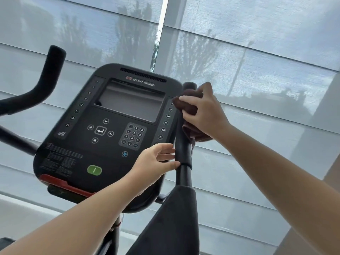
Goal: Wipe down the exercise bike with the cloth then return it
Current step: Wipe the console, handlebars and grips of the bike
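Observation:
The exercise bike's black console (103, 140) with screen, keypad and green button fills the middle. To its right stands the upright black right handlebar (183, 153). My right hand (206, 113) grips a dark brown cloth (189, 105) wrapped around the upper part of that handlebar, just below its tip. My left hand (154, 164) is lower, its straight fingertips touching the same handlebar near a ring joint. The cloth's loose end hangs behind the bar.
The left handlebar (46, 78) curves up at the far left. A padded black arm rest (171, 221) sits below the right handlebar. Translucent window blinds (257, 52) cover the whole background, with a pale wall edge (329, 126) at the right.

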